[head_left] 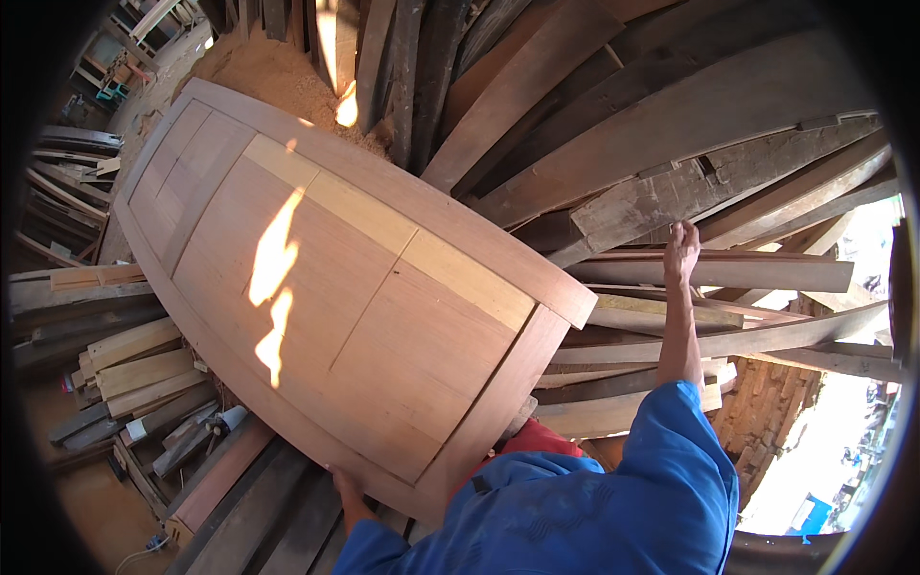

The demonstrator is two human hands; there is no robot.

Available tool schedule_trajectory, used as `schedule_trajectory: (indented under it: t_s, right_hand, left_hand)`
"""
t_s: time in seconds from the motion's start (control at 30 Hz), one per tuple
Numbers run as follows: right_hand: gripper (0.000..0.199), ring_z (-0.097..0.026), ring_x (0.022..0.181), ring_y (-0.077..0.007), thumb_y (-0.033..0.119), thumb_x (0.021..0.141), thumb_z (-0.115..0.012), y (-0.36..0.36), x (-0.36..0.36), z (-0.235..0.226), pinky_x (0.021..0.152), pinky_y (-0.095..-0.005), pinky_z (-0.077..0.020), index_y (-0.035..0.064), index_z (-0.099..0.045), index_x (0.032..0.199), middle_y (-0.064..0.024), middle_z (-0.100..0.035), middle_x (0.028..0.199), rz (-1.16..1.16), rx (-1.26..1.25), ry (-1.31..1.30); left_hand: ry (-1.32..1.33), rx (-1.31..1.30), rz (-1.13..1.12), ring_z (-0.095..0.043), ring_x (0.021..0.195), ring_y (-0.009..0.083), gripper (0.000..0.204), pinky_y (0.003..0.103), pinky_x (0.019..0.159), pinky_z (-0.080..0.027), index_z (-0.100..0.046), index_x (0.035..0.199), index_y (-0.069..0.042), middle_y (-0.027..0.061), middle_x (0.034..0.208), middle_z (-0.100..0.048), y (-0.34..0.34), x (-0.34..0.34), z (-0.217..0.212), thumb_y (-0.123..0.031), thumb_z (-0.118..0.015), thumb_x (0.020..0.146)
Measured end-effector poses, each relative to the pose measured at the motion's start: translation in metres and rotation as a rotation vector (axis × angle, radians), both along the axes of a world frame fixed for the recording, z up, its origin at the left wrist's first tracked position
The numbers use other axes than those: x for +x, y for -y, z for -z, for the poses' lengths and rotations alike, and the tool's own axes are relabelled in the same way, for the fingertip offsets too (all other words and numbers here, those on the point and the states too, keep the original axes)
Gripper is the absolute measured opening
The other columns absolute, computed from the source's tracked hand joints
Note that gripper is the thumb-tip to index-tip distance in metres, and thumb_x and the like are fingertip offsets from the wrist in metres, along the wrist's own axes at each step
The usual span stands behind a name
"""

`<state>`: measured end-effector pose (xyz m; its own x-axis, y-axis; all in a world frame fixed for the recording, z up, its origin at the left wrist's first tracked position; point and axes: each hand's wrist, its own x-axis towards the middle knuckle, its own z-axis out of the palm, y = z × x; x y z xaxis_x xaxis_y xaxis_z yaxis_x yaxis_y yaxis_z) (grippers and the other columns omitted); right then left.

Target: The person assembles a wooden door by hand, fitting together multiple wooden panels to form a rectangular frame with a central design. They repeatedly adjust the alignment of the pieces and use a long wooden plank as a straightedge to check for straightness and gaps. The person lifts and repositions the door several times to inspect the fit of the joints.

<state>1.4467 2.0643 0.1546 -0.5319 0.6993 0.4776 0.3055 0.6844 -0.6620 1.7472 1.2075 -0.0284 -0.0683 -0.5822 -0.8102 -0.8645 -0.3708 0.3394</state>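
Wooden door [345,287] — left hand [343,482] half-hidden beneath its edge

floor: reddish-brown dirt floor [91,508], bare at lower left; white cable end [144,548] lay on it.
sawdust: pale heap of sawdust [273,72] at top, behind the door.
low stack, left: short pale wood offcuts [139,369] w/ dark grey planks [182,436] piled beside & below them.
lumber pile, right: long weathered brown timber boards [671,125], stacked & leaning.
on the piles: large reddish-tan panelled wooden door [335,287] rested tilted across them, lower edge over the dark planks.
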Motion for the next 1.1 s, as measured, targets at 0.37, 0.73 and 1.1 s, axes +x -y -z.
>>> schedule_trajectory:
  t_s: [0.37,0.73,1.1]
  right_hand:
    - [0.062,-0.056,0.107,-0.0228,0.050,0.090,-0.065,0.245,0.169,0.222,0.092,-0.0408,-0.0442,-0.0023,-0.060,0.123,-0.0131,-0.063,0.119,0.022,-1.237,0.541]
    - [0.047,-0.055,0.073,-0.0143,0.040,0.092,-0.068,0.227,0.125,0.219,0.066,-0.0372,-0.0488,-0.0069,-0.063,0.095,-0.0046,-0.059,0.078,0.137,-1.351,0.377]
    - [0.059,-0.060,0.100,-0.0248,0.049,0.101,-0.046,0.187,0.106,0.266,0.083,-0.0395,-0.0533,-0.0027,-0.054,0.128,-0.0116,-0.061,0.114,-0.008,-1.368,0.541]
  left_hand:
    - [-0.106,-0.049,-0.040,-0.032,0.141,0.0372,0.096,0.049,0.116,-0.023,-0.024,0.151,0.004,0.0205,0.155,-0.030,-0.021,-0.004,-0.012,-0.073,-0.030,0.093]
    - [-0.170,0.005,-0.043,-0.031,0.141,0.0390,0.092,0.052,0.115,-0.024,-0.021,0.153,0.000,0.0192,0.157,-0.027,-0.042,0.000,-0.003,-0.072,-0.026,0.095]
    - [-0.151,-0.202,0.019,-0.051,0.127,0.0360,0.074,0.042,0.106,-0.038,-0.048,0.137,0.003,0.0238,0.135,-0.055,-0.059,0.014,0.009,-0.059,-0.034,0.100]
